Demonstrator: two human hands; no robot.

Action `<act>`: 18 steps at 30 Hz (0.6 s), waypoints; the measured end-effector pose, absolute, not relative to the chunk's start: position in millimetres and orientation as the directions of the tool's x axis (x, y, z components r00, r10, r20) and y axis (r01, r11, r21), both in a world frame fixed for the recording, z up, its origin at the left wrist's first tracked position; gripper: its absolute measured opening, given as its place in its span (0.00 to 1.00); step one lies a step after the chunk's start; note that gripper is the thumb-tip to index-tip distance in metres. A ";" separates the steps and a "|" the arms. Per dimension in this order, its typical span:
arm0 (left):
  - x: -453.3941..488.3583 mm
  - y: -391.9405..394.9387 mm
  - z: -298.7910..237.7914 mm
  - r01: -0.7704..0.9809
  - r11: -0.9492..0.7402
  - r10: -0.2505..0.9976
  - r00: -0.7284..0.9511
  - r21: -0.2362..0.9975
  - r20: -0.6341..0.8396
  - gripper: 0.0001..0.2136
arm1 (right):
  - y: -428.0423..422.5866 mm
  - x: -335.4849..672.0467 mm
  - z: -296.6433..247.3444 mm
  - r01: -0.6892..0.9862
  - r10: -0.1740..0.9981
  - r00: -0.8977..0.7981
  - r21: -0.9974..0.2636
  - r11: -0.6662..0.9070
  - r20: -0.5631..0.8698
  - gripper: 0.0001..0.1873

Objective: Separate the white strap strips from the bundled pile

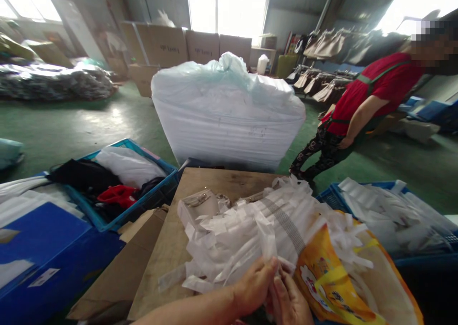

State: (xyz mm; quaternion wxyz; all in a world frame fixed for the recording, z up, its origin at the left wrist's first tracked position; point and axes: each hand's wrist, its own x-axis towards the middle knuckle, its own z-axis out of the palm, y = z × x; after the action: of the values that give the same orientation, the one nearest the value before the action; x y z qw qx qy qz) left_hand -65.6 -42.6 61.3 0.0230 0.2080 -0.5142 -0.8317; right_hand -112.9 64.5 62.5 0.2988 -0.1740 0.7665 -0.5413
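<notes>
My left hand (255,284) and my right hand (289,298) meet at the table's near edge, fingers closed together on a white translucent strip (266,236). The strip stands up from my fingertips; its lower end is hidden by the hands. Just beyond lies a heap of similar white wrapped strips (229,248), spread over the wooden table (161,239). A grey dotted band (286,225) crosses the heap. Beside my right hand rests an orange and yellow printed bag (322,272). At the heap's far left sits a pale bag-like item (198,205) with metal fittings.
A big white plastic-wrapped bale (229,120) stands behind the table. Left are a blue crate (134,208) of black, red and white items and a blue box (53,248). Another blue crate (331,193) holds white packets, right. A person in red (379,84) stands beyond it.
</notes>
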 end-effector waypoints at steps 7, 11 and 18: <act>-67.5 -80.3 84.6 -0.166 -0.533 -0.054 -0.972 0.830 -0.230 0.25 | 75.3 -182.2 89.6 -0.360 -0.575 -0.814 -0.843 0.400 0.075 0.24; -59.1 -62.0 94.2 -0.176 -0.506 -0.040 -0.973 0.844 -0.227 0.27 | 62.2 -180.0 122.1 -0.146 -0.803 -0.576 -0.947 0.286 -0.154 0.20; -43.7 -42.7 109.1 -0.159 -0.453 -0.124 -0.963 0.877 -0.239 0.23 | 62.3 -162.6 131.6 -0.203 -0.802 -0.571 -0.917 0.344 -0.175 0.16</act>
State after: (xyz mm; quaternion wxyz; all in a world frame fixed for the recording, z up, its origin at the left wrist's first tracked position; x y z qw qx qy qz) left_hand -43.7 -42.7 109.1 -0.0104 0.1357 -0.5229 -0.8415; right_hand -162.6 62.3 131.6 0.3215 -0.3330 0.7542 -0.4657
